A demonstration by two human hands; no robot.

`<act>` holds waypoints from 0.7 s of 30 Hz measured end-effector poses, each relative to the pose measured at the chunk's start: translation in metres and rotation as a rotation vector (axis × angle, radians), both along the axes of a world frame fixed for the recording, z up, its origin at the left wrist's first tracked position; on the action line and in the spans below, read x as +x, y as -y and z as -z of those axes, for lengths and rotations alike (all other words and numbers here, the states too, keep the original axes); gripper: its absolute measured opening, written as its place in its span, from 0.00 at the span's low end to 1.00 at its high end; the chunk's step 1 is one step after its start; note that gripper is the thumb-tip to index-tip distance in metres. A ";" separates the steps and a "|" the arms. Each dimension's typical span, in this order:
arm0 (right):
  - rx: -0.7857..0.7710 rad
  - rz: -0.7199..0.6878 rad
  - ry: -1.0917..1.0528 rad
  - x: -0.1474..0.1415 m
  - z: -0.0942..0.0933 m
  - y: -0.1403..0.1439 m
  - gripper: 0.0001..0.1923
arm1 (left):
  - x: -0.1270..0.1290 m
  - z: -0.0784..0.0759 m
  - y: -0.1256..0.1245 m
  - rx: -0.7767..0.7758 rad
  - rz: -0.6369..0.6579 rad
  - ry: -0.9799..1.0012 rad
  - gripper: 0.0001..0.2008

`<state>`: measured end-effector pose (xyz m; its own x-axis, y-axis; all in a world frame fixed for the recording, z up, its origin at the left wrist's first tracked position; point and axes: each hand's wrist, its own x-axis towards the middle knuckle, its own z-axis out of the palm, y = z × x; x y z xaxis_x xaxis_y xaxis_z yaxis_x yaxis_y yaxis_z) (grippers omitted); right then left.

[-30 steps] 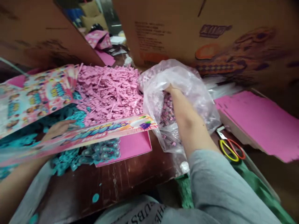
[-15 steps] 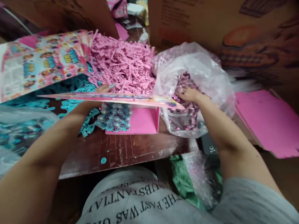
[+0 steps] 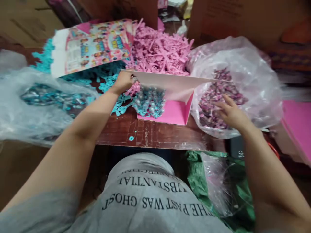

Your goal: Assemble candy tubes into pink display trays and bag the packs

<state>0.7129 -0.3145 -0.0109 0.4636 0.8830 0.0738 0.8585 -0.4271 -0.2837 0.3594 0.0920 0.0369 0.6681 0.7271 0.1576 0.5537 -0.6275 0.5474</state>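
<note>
Item: pink box [image 3: 173, 111], centre of the frame, resting on the wooden table [image 3: 155, 137]. Its lid flap is standing raised and is now showing its pale inner face, where half a second ago it was lying edge-on with the printed side up. Teal-wrapped candies [image 3: 149, 103] are filling the left half of the box; the right half is showing bare pink card.

Left hand [image 3: 124, 81]: centre left, fingers curled closed on the left end of the lid flap, holding it up.

Right hand [image 3: 230, 112]: centre right, fingers spread and loosely open, lying on the purple-wrapped candies [image 3: 216, 97] inside the clear plastic bag [image 3: 257, 81]. It has come up from deep inside the bag to the top of the heap; whether it is gripping any pieces cannot be told.

Judgement: with the lid held back and half the box unfilled, the purple lot appears to be what the hand is gathering.

Surroundings: pink paper shreds [image 3: 160, 51] at upper centre; printed flat carton [image 3: 94, 47] at upper left over teal paper shreds [image 3: 107, 85]; a second bag of teal candies [image 3: 46, 100] at left; green bag [image 3: 218, 184] at lower right.
</note>
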 end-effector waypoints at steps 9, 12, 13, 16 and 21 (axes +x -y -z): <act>0.531 0.095 0.152 -0.107 0.003 0.004 0.08 | -0.091 0.037 0.051 -0.153 -0.054 0.226 0.16; 0.534 -0.169 0.046 -0.166 0.014 -0.023 0.10 | -0.064 0.075 0.096 -0.505 -0.149 0.515 0.27; 0.527 -0.211 0.020 -0.178 0.020 -0.031 0.11 | -0.055 0.087 0.110 -0.539 -0.159 0.533 0.29; 0.550 -0.176 0.005 -0.193 0.033 -0.038 0.11 | -0.040 0.106 0.130 -0.532 -0.153 0.541 0.29; 0.537 -0.044 0.050 -0.191 0.031 -0.025 0.12 | -0.042 0.091 0.075 -0.176 -0.151 0.441 0.19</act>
<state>0.5222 -0.2899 -0.0416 0.4112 0.7333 0.5415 0.8906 -0.1963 -0.4103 0.3173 0.0169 -0.0536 0.4510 0.8515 0.2676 0.3229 -0.4351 0.8405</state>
